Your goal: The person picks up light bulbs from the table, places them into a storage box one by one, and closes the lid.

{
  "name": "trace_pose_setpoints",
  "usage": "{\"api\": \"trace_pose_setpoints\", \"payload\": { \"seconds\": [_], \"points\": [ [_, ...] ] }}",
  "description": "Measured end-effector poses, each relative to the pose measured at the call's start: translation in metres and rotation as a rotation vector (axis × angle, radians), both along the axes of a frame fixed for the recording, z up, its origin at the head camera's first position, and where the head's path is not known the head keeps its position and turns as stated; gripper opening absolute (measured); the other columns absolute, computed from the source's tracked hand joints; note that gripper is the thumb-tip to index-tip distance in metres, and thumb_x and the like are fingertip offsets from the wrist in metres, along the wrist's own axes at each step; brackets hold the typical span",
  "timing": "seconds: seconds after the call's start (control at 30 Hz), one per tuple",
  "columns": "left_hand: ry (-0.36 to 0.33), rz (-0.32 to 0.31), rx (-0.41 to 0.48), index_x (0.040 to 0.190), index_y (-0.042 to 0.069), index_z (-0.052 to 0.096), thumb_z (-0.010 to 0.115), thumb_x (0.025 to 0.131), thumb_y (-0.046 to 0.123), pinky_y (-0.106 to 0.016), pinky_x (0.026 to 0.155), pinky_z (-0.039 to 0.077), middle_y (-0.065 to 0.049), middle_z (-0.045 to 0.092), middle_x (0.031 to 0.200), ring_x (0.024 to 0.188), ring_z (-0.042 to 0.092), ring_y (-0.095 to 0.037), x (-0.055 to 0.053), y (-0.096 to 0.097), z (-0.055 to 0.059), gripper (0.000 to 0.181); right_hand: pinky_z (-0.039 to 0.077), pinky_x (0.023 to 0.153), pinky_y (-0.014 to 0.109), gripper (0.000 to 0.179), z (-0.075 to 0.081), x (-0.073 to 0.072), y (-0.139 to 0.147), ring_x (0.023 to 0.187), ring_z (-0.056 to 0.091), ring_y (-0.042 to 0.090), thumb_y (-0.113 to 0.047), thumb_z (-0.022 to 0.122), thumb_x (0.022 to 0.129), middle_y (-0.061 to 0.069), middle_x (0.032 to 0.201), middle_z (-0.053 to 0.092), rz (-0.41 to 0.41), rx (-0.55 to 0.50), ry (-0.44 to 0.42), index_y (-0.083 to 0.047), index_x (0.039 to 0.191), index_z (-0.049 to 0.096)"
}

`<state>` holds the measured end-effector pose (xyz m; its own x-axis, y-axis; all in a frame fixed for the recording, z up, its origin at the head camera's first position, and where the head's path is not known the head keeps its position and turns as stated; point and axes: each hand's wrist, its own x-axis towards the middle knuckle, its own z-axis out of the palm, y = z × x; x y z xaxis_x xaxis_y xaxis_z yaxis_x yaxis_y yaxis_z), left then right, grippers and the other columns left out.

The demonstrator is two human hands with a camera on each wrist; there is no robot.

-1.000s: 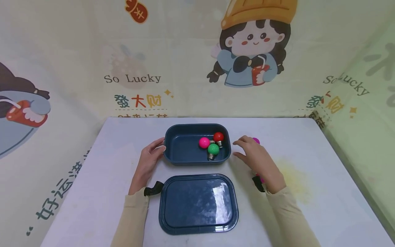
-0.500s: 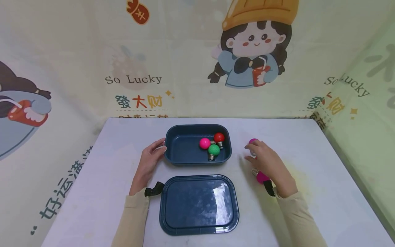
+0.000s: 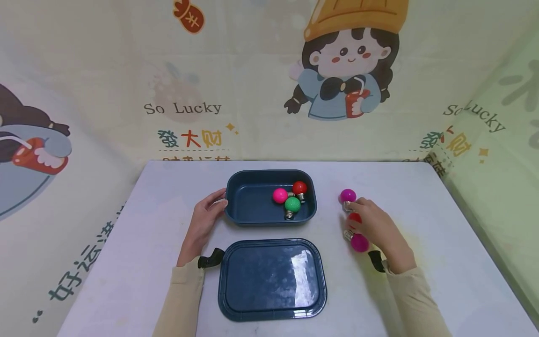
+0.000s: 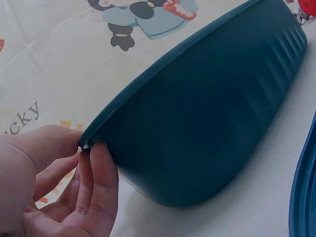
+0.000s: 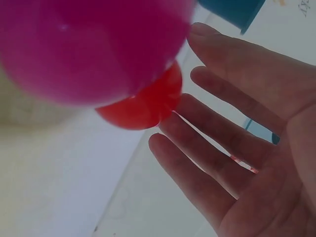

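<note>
My left hand [image 3: 204, 222] holds the left end of a dark blue plastic box [image 3: 248, 199]; in the left wrist view thumb and fingertips pinch its rim. Inside the box, at its right end, lie a pink bulb [image 3: 280, 195], a red bulb [image 3: 299, 187] and a green bulb [image 3: 292, 204] with metal screw bases. My right hand [image 3: 379, 229] is over another red bulb [image 3: 355, 217] on the table, partly hidden by the hand. In the right wrist view its extended fingertips are right at that red bulb, behind a magenta bulb [image 5: 98, 49] close to the camera.
A dark blue lid [image 3: 269, 281] lies flat in front of the box. On the white table [image 3: 139, 262], a purple bulb [image 3: 347, 195] lies behind the right hand's red bulb, and a magenta bulb [image 3: 360, 243] in front of it. A printed cloth [image 3: 252, 93] hangs behind.
My right hand has moved right and nearer to me, away from the box's right end to the red bulb on the table. The left hand has stayed on the box.
</note>
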<state>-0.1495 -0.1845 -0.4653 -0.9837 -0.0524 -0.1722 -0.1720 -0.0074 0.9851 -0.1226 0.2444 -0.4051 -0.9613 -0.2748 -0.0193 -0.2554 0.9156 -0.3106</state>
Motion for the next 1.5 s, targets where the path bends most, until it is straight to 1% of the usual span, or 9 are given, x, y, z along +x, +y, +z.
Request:
{"api": "trace_pose_setpoints", "payload": {
  "seconds": [0.2,0.5,0.73,1.07,1.27,1.5],
  "points": [
    [-0.002,0.0,0.004,0.142,0.014,0.055,0.066,0.097,0.025,-0.017,0.087,0.052,-0.01,0.054,0.138,0.111,0.061,-0.011,0.0,0.0,-0.001,0.048,0.056,0.085,0.051,0.044,-0.004,0.003,0.006,0.1,0.061,0.036,-0.007,0.086,0.075,0.017,0.104,0.064,-0.015,-0.002,-0.001,0.0,0.115,0.071],
    [0.015,-0.004,0.004,0.142,0.014,0.055,0.067,0.096,0.025,-0.018,0.086,0.053,-0.008,0.055,0.136,0.111,0.061,-0.011,0.001,0.0,-0.002,0.048,0.056,0.086,0.052,0.044,-0.007,0.002,0.01,0.1,0.06,0.037,-0.008,0.085,0.076,0.018,0.104,0.063,-0.043,-0.002,-0.061,0.003,0.115,0.069],
    [0.021,-0.004,0.004,0.142,0.014,0.055,0.066,0.097,0.024,-0.018,0.086,0.052,-0.009,0.054,0.136,0.111,0.061,-0.013,0.0,0.0,-0.002,0.047,0.056,0.086,0.051,0.041,-0.007,0.003,0.01,0.099,0.061,0.038,-0.007,0.084,0.077,0.02,0.104,0.063,-0.049,-0.032,-0.073,0.006,0.113,0.068],
    [-0.031,-0.007,0.019,0.145,0.012,0.051,0.062,0.099,0.016,-0.016,0.085,0.052,-0.01,0.052,0.141,0.111,0.06,-0.012,-0.003,0.0,0.0,0.048,0.056,0.085,0.05,0.036,-0.006,0.002,0.009,0.099,0.061,0.037,-0.007,0.082,0.079,0.02,0.105,0.063,-0.055,-0.047,-0.098,0.005,0.111,0.069],
    [-0.018,-0.004,0.021,0.144,0.014,0.053,0.064,0.098,0.02,-0.016,0.086,0.052,-0.009,0.052,0.139,0.108,0.062,-0.012,-0.002,0.0,0.0,0.048,0.058,0.083,0.048,0.038,0.0,0.004,0.008,0.096,0.062,0.035,-0.007,0.082,0.079,0.02,0.105,0.063,-0.015,-0.045,-0.044,0.005,0.113,0.07],
    [0.017,-0.001,-0.002,0.143,0.014,0.054,0.065,0.097,0.023,-0.017,0.086,0.052,-0.008,0.054,0.137,0.107,0.062,-0.012,0.0,0.0,-0.001,0.048,0.058,0.082,0.046,0.04,0.009,0.003,0.003,0.096,0.063,0.034,-0.003,0.083,0.077,0.02,0.105,0.063,-0.006,-0.042,-0.001,0.004,0.114,0.071]
  ]
}}
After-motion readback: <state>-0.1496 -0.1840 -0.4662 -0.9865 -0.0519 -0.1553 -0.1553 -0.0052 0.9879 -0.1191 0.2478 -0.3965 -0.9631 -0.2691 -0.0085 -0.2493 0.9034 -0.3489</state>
